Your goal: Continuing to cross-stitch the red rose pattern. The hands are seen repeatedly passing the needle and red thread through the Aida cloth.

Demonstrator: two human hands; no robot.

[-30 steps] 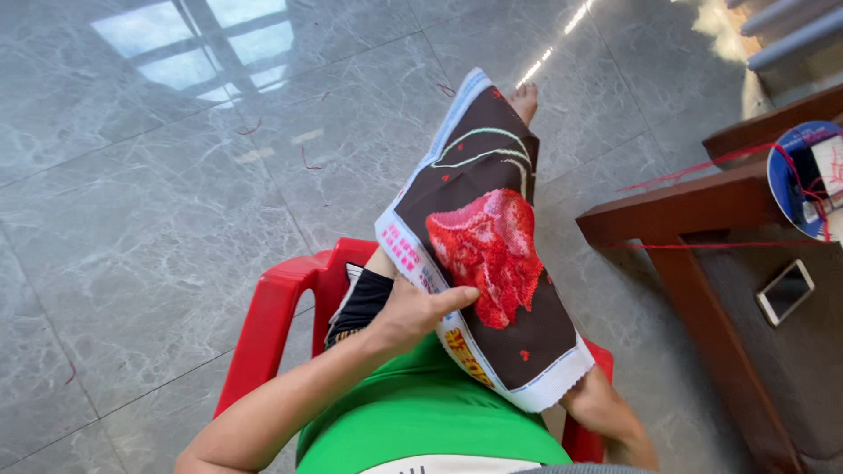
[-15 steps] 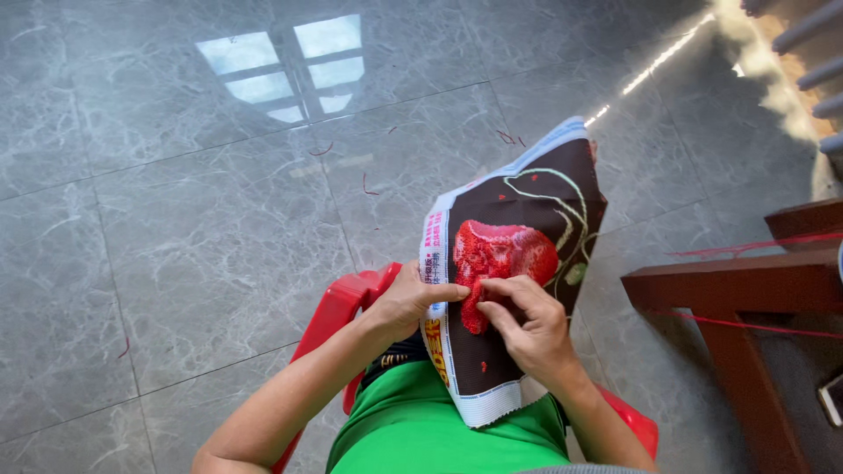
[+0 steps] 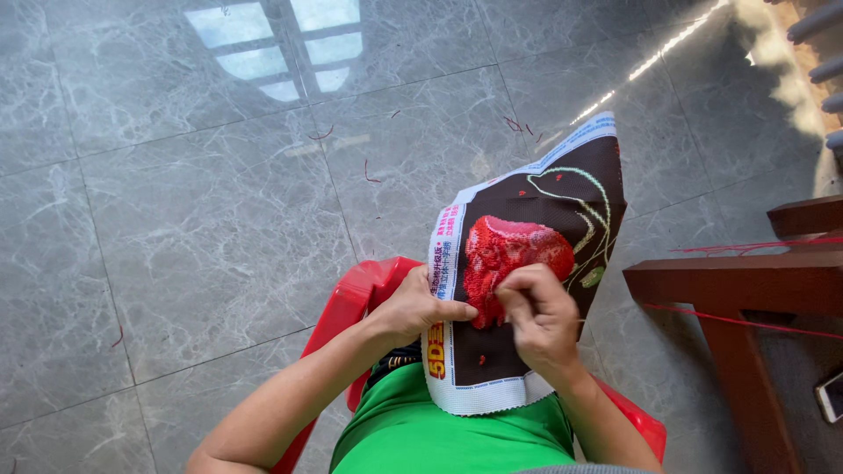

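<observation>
**Stitching red flower on dark canvas, both hands engaged**

Cross-stitch canvas point(image 3: 527, 263) stands on the lap, above the red plastic chair point(image 3: 360, 294). Risk, as I judge it: canvas is only held at its left edge, so it could sag or twist and misplace a stitch; thread may tangle. Left hand point(image 3: 417, 307) fingers pinch that edge. Right hand point(image 3: 540, 316) fingers curled tight on the red stitched patch; needle not visible.

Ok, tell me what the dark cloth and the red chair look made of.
Dark cloth: looks like woven cross-stitch canvas, matte, with a gridded white edge and raised red stitching. Red chair: probably moulded plastic, going by its smooth, glossy, rounded arm.
</observation>
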